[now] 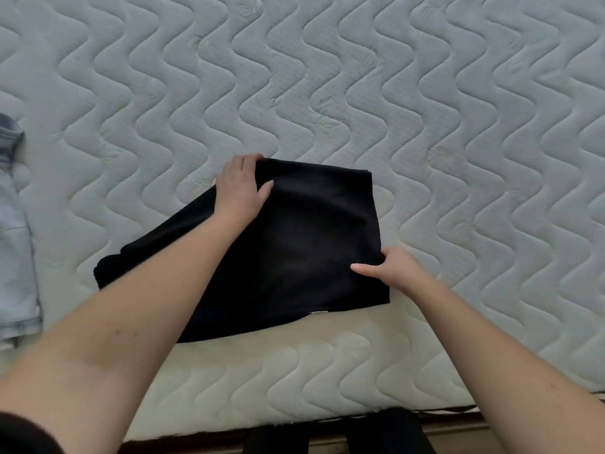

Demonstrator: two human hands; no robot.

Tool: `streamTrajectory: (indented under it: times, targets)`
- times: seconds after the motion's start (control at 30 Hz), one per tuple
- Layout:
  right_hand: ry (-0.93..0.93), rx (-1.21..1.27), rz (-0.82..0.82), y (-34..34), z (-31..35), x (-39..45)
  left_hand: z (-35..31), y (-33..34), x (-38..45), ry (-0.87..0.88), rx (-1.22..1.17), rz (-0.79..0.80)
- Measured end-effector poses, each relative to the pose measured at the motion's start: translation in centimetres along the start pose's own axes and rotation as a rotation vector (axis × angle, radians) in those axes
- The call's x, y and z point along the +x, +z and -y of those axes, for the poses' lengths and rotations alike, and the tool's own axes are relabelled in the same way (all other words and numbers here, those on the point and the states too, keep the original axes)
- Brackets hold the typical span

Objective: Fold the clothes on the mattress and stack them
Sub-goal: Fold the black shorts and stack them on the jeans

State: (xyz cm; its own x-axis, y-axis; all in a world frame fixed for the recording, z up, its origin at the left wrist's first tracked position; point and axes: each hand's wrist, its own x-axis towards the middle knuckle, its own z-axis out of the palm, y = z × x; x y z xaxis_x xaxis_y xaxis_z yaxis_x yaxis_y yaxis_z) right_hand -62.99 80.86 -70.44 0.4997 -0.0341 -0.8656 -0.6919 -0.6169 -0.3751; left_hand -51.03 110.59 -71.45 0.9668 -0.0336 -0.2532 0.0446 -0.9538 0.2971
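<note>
Nothing here can be read. The only thing like a label is a small pale tag (319, 312) on the near hem of the black garment (294, 250), below and left of my right hand's (389, 271) fingers, and it is too small and blurred to show any letters. The garment between my two hands carries no print that I can make out. The mattress (360, 93) beyond my fingers shows only wavy quilting, and the denim (16, 240) far off to the left of my left hand (240, 188) shows no wording.
</note>
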Motion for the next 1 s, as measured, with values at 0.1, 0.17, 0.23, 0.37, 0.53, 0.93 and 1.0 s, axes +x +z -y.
streamTrajectory:
  times: [0.1, 0.17, 0.23, 0.37, 0.53, 0.93, 1.0]
  targets:
    - [-0.013, 0.082, 0.040, 0.3, -0.6, -0.9, 0.6, 1.0, -6.9, 0.125, 0.000, -0.050]
    - [-0.020, 0.090, 0.068, 0.4, -1.3, -1.6, 1.5, 2.0, -11.5, 0.213, -0.002, -0.063]
    - [-0.046, 0.058, 0.068, 0.7, -2.1, -2.2, 2.5, 3.4, -16.0, 0.297, 0.022, -0.049]
    - [-0.083, 0.227, 0.050, 1.7, -3.4, -2.8, 4.5, 6.0, -23.2, 0.370, 0.152, 0.149]
    - [-0.062, 0.322, -0.091, 2.4, -5.5, -2.6, 6.7, 7.7, -26.3, 0.281, 0.293, 0.262]
    - [-0.057, -0.117, -0.481, 3.6, -6.5, -2.4, 6.8, 6.7, -25.4, 0.267, 0.342, 0.248]
    - [-0.097, -0.160, -0.549, 3.7, -6.0, -2.6, 6.2, 6.3, -24.5, 0.309, 0.290, 0.165]
